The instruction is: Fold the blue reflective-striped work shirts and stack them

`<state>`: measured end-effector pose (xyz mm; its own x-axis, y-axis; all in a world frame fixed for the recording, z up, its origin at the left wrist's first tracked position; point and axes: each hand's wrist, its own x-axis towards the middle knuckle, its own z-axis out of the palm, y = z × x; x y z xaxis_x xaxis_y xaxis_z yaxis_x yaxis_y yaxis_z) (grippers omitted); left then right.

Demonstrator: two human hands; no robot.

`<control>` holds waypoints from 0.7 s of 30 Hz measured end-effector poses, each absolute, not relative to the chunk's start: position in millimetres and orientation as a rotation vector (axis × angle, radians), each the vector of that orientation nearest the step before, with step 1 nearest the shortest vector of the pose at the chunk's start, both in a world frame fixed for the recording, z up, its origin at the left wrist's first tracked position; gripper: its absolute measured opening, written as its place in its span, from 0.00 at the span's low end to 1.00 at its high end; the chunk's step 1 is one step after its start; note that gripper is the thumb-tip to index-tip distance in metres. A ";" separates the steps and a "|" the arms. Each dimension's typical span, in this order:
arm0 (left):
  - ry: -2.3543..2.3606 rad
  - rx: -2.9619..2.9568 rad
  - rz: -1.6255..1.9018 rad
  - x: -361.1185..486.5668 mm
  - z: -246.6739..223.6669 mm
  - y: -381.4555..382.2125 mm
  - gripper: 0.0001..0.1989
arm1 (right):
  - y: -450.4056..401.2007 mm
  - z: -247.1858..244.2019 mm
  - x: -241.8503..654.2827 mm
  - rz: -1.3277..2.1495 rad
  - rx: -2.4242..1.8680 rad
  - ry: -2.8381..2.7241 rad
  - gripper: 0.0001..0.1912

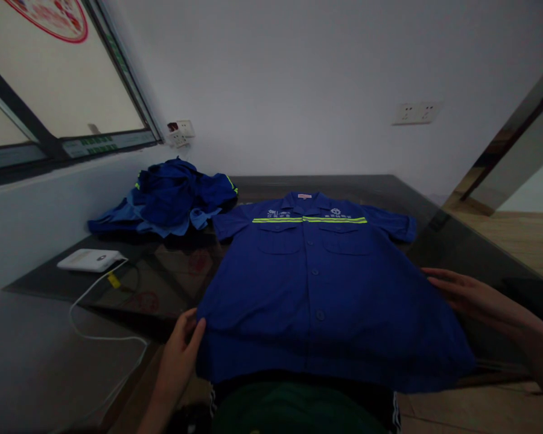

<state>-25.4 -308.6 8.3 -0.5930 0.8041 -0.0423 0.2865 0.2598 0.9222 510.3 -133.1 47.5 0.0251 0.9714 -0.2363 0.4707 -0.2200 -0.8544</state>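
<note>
A short-sleeved navy work shirt (357, 277) lay front up and spread out on a dark, glossy table (438, 232), its collar (304, 202) toward the wall and its hem (344, 375) toward the person, seemingly hanging past the near edge. Yellow-green stripes (335, 220) crossed the chest, and the front buttons (320, 315) ran down the middle.

The person's left hand (181, 340) pinched the shirt's left side near the hem, thumb on top. The right hand (468, 296) met the opposite side a little higher, its fingers fairly straight along the edge; from where I stood I could not tell whether it gripped any cloth.

The step looked to me like straightening the lower body of the shirt. Doing it well called for a light, even pull outward from both sides, with the button line kept straight. The hands would have matched better at the same height, since an uneven tug could skew the hem. The right sleeve (396, 226) looked bunched at its cuff and wanted flattening too.

A heap of blue clothing (176, 190) sat beyond the left sleeve (230, 222), near a white power bank (88, 260) with its cable (111, 337) trailing off the table, well apart from the left hand.
</note>
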 end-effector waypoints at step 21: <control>2.272 1.377 1.021 -41.1 18.5 -281.9 0.23 | -136.4 45.8 514.3 1.505 -1.653 -1.062 0.09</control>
<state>-41.1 -281.9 18.5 -0.4985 0.8603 0.1072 0.6515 0.2902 0.7010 514.3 -136.4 45.8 0.0109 0.8878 -0.4601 0.1355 -0.4572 -0.8790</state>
